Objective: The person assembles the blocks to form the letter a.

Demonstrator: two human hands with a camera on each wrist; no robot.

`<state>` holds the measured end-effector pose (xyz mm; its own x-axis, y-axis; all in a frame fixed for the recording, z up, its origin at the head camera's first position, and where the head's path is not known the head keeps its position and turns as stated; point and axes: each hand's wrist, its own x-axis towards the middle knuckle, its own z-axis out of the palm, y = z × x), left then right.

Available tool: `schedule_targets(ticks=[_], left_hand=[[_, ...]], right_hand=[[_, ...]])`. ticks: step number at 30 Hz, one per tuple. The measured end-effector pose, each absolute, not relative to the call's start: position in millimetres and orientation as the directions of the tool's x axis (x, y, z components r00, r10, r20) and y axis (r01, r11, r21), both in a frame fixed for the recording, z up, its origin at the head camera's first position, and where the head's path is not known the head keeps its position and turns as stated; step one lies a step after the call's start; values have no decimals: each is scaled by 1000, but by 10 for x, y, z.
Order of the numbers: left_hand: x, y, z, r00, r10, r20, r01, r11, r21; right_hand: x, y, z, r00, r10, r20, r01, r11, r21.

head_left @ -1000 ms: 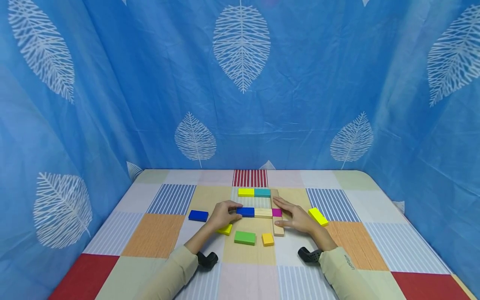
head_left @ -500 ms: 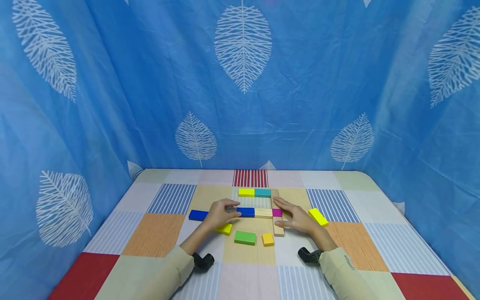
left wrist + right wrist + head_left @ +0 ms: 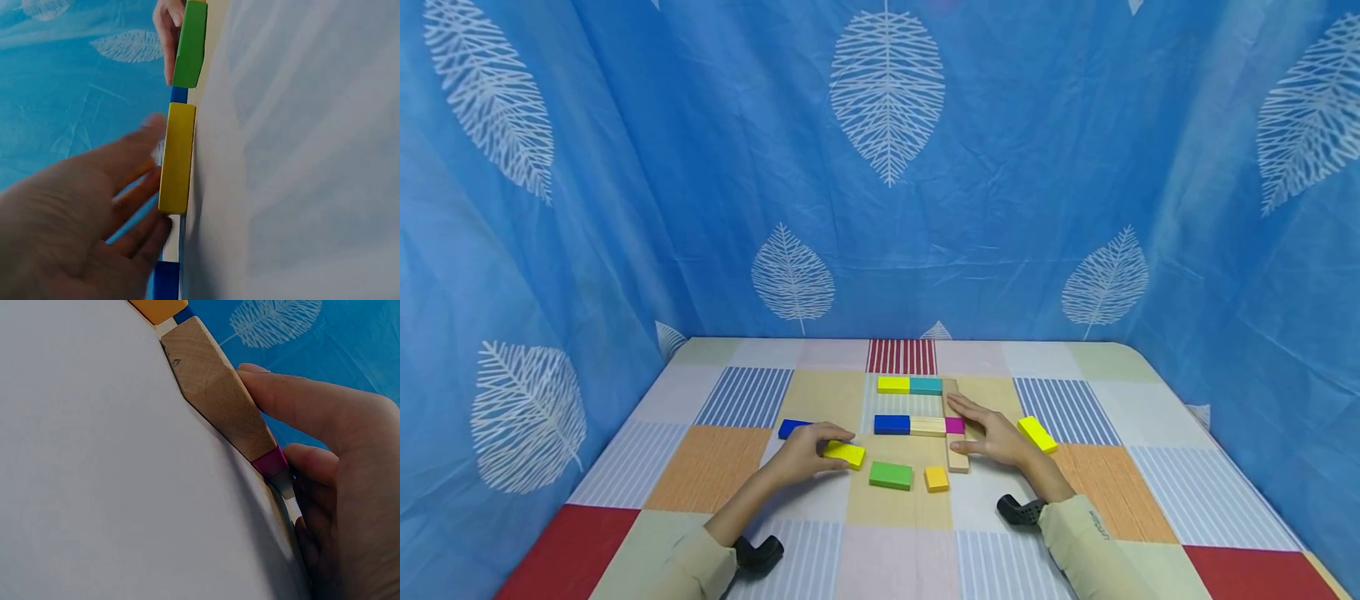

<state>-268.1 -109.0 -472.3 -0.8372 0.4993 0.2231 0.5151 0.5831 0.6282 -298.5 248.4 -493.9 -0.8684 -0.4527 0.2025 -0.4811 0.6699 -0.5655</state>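
Observation:
My left hand (image 3: 801,454) is at a yellow block (image 3: 846,454), thumb on its near side and fingers reaching over its far side. In the left wrist view the thumb and fingers spread loosely beside that yellow block (image 3: 177,159). My right hand (image 3: 996,437) rests at the right side of a column of blocks, fingertips at the upper plain wooden block (image 3: 950,387) and thumb at the lower wooden block (image 3: 957,460). A magenta block (image 3: 954,426) sits between these. Leftward from it runs a row of a pale wooden block (image 3: 927,427) and a blue block (image 3: 892,425).
At the back, a yellow block (image 3: 893,385) and a teal block (image 3: 925,386) meet the column's top. Nearer lie a green block (image 3: 891,476) and an orange block (image 3: 936,478). Another blue block (image 3: 792,428) is partly behind my left hand; a yellow block (image 3: 1037,434) lies right.
My left hand has let go of the blue block at the row's left end and moved left and nearer, to the yellow block. My right hand has stayed in place.

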Motion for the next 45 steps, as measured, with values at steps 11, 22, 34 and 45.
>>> schedule_targets(ticks=[11, 22, 34, 45], left_hand=[[-2621, -1132, -4728, -776, 605, 178, 572, 557, 603], [-2588, -1175, -4735, -759, 622, 193, 575, 501, 647], [-2801, -1497, -4827, -855, 286, 432, 509, 620, 597], [-2903, -1655, -4928, -909, 244, 338, 409, 676, 613]], right_hand=[[-2983, 2479, -4951, -870, -451, 202, -479, 669, -569], [-3003, 2473, -4973, -868, -451, 206, -482, 666, -570], [-3002, 2472, -4949, -863, -452, 225, -492, 653, -576], [-2997, 2487, -4940, -868, -450, 210, -482, 657, -580]])
